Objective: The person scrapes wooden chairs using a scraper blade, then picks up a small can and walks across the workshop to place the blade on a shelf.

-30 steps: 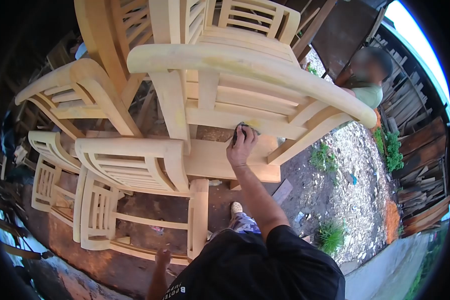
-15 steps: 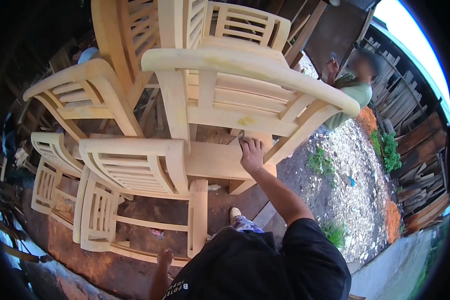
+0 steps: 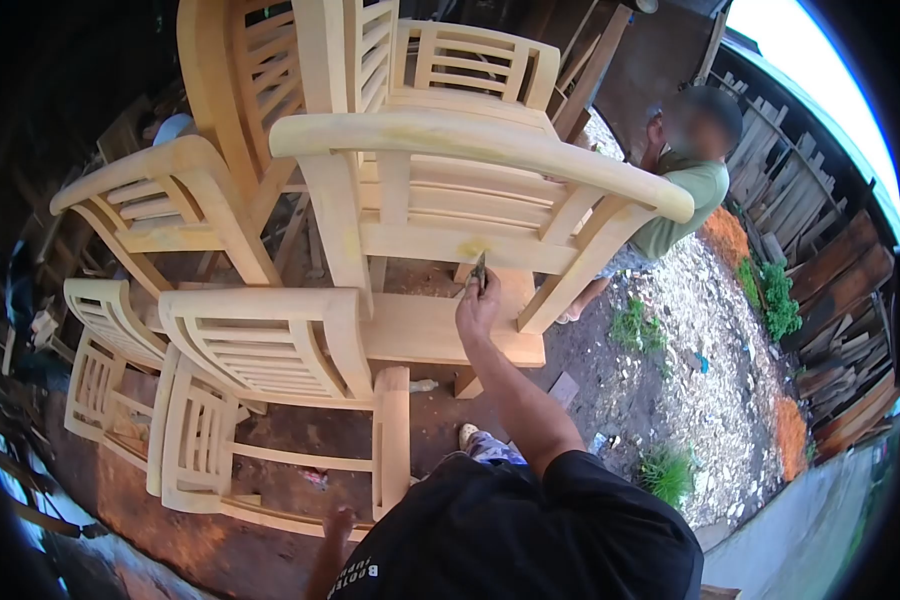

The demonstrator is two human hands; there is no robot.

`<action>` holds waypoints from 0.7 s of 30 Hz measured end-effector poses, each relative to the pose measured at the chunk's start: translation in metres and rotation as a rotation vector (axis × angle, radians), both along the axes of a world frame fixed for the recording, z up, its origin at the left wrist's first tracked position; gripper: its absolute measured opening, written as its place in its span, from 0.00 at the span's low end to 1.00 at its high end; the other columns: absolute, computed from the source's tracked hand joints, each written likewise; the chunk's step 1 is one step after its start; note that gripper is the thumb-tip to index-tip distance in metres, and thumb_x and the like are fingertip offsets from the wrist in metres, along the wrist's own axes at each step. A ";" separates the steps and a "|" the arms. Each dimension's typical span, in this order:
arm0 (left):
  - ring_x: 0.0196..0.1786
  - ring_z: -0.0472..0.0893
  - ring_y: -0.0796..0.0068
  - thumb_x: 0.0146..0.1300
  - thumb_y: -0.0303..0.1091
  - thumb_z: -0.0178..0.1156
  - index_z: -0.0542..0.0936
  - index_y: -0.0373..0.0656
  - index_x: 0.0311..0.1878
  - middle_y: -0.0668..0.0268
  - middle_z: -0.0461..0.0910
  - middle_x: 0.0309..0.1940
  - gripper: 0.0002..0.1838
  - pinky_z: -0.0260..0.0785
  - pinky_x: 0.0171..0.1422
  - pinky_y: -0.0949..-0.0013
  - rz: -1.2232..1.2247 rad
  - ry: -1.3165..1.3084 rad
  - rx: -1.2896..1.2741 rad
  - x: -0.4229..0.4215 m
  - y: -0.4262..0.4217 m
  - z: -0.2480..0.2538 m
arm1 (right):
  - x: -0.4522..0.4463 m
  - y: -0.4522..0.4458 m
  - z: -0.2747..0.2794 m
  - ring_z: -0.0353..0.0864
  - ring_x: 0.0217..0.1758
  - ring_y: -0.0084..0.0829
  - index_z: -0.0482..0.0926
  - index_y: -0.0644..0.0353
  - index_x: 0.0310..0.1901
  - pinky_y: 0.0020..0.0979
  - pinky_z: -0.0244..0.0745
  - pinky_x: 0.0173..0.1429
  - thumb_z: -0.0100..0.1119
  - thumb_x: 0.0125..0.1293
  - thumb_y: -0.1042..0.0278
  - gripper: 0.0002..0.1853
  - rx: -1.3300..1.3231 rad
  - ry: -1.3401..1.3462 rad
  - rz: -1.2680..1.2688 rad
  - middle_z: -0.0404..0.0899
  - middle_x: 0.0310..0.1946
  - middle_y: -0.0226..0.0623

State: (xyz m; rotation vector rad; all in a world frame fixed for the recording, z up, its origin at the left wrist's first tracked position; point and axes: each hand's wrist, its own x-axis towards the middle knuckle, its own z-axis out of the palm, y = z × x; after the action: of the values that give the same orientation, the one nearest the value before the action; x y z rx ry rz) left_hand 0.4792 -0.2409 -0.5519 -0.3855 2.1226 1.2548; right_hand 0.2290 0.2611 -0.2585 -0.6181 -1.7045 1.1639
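My right hand (image 3: 478, 300) is closed on a small dark pad (image 3: 480, 270), at the lower rail of a pale wooden chair frame (image 3: 420, 243). A yellowish patch marks the rail just above my fingertips. Beneath the hand lies a flat wooden board (image 3: 420, 325). My left hand (image 3: 338, 522) hangs low by the front rail of a slatted wooden chair (image 3: 392, 440); its fingers look curled, but whether it holds anything is too small to tell.
Another person (image 3: 685, 190) sits beyond the frame at the right. More wooden chairs (image 3: 170, 205) stand at the left and back. Pale chips (image 3: 710, 370) and grass tufts (image 3: 667, 475) cover the ground at the right, beside stacked planks (image 3: 850, 350).
My right hand has moved on the lower rail, dipping right and then coming back left with the dark pad. The view has shifted slightly. The other person's raised hand has come into view.
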 end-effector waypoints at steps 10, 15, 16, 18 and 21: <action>0.42 0.88 0.58 0.64 0.43 0.60 0.85 0.41 0.50 0.56 0.88 0.41 0.18 0.82 0.46 0.60 -0.229 0.047 -0.254 -0.007 0.001 0.040 | -0.032 -0.030 0.000 0.75 0.57 0.47 0.70 0.69 0.62 0.42 0.72 0.62 0.52 0.72 0.78 0.18 0.207 -0.057 -0.101 0.71 0.57 0.54; 0.38 0.88 0.60 0.65 0.44 0.58 0.85 0.42 0.48 0.58 0.88 0.37 0.18 0.81 0.43 0.59 -0.183 0.087 -0.262 -0.009 0.008 0.057 | -0.007 -0.030 0.002 0.78 0.53 0.44 0.72 0.67 0.61 0.38 0.75 0.57 0.55 0.72 0.78 0.17 0.055 -0.011 0.042 0.74 0.53 0.51; 0.37 0.88 0.61 0.65 0.44 0.58 0.86 0.42 0.47 0.58 0.88 0.36 0.17 0.81 0.43 0.60 -0.260 0.192 -0.235 -0.006 0.001 0.040 | -0.003 -0.025 -0.007 0.79 0.52 0.42 0.73 0.67 0.60 0.37 0.75 0.56 0.56 0.72 0.77 0.16 0.006 -0.015 0.060 0.76 0.51 0.49; 0.35 0.88 0.61 0.65 0.44 0.58 0.86 0.42 0.46 0.59 0.88 0.35 0.17 0.81 0.42 0.60 -0.356 0.348 -0.184 -0.001 -0.016 0.003 | 0.002 -0.016 -0.009 0.80 0.48 0.39 0.75 0.66 0.58 0.35 0.76 0.54 0.58 0.72 0.75 0.15 -0.089 0.003 0.094 0.79 0.46 0.47; 0.33 0.87 0.62 0.64 0.43 0.58 0.86 0.42 0.45 0.58 0.87 0.33 0.16 0.80 0.40 0.60 -0.294 0.324 -0.110 -0.002 -0.017 -0.010 | 0.007 -0.011 0.005 0.81 0.43 0.34 0.79 0.65 0.54 0.32 0.77 0.50 0.59 0.72 0.73 0.12 -0.158 0.042 0.113 0.82 0.41 0.43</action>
State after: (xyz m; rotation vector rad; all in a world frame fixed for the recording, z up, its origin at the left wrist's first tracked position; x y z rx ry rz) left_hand 0.4769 -0.2581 -0.5622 0.0930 2.4191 1.0887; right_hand 0.2360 0.2496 -0.2533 -0.5948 -1.6405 1.3919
